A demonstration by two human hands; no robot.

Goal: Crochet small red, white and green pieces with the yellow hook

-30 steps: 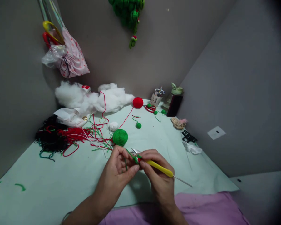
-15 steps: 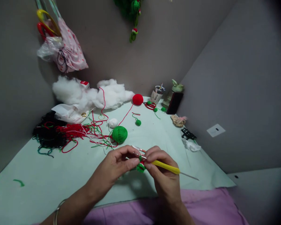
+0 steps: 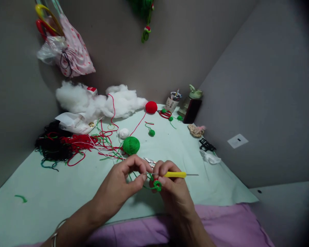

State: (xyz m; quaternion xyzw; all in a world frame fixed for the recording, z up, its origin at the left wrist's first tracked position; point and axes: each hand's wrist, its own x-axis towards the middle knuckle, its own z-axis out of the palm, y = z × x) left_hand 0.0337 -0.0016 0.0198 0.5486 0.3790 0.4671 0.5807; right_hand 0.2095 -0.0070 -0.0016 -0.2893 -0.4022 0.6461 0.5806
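Note:
My right hand (image 3: 173, 185) is closed around a crochet hook (image 3: 175, 174) with a yellow handle; its thin metal shaft points left. Those same fingers also pinch a small green crochet piece (image 3: 157, 185) with a bit of red at its top. My left hand (image 3: 126, 181) curls beside the hook's tip, thumb and forefinger drawn together on green yarn (image 3: 149, 187); the exact grip is partly hidden. Behind the hands lies a small silver tool (image 3: 150, 162), partly covered by fingers.
Beyond my hands sit a green yarn ball (image 3: 131, 145), a white ball (image 3: 124, 133) and a red ball (image 3: 151, 107). Tangled yarn (image 3: 82, 142) and white stuffing (image 3: 123, 101) spread at left. Red-handled scissors (image 3: 165, 114), a pen cup (image 3: 172, 102) and a phone (image 3: 193, 111) stand toward the back.
The hook has swung from slanting down to the right to nearly level. The green piece has turned and now sits at my right fingertips; my left hand has shifted slightly left off it.

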